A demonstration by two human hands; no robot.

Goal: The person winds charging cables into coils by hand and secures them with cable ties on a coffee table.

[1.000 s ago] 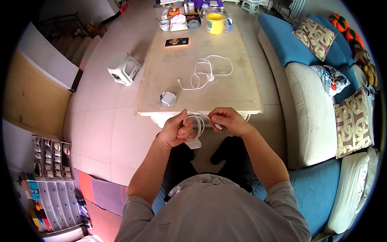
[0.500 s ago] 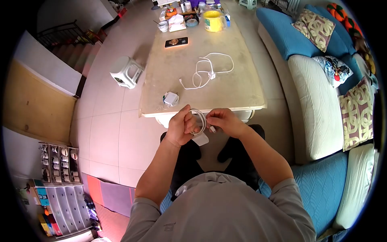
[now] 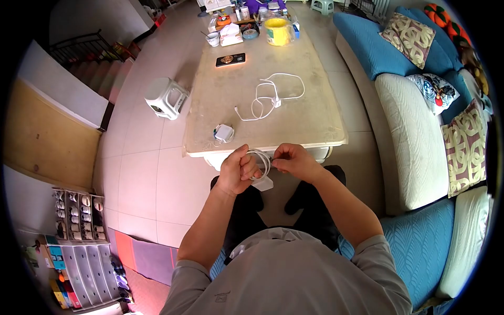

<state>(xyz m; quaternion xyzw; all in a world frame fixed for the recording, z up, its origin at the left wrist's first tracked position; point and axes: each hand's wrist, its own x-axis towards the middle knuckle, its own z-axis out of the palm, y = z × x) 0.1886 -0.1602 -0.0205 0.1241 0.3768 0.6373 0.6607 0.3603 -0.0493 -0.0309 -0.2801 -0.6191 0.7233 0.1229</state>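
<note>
My left hand (image 3: 239, 170) is closed around a coiled white charging cable (image 3: 267, 162), held just in front of the table's near edge. A white charger block (image 3: 263, 184) hangs below the coil. At the coil's right side my right hand (image 3: 295, 161) pinches something small at the cable; the fingers hide most of it. On the table (image 3: 210, 105) a second white cable (image 3: 256, 105) lies in loose loops with a white plug (image 3: 276, 102) among them. Nearer me and to the left sits another white charger (image 3: 224, 133) with its cord wound round it.
A phone (image 3: 230, 60) lies farther up the table. Beyond it stand a yellow container (image 3: 278, 32), a tissue pack (image 3: 230, 34) and a bowl (image 3: 212, 39). A white stool (image 3: 166, 97) is left of the table, a blue sofa (image 3: 362, 39) right.
My right hand has drawn in against the coil, and the cable end that hung below its fingers no longer shows. My left hand keeps its hold on the coil.
</note>
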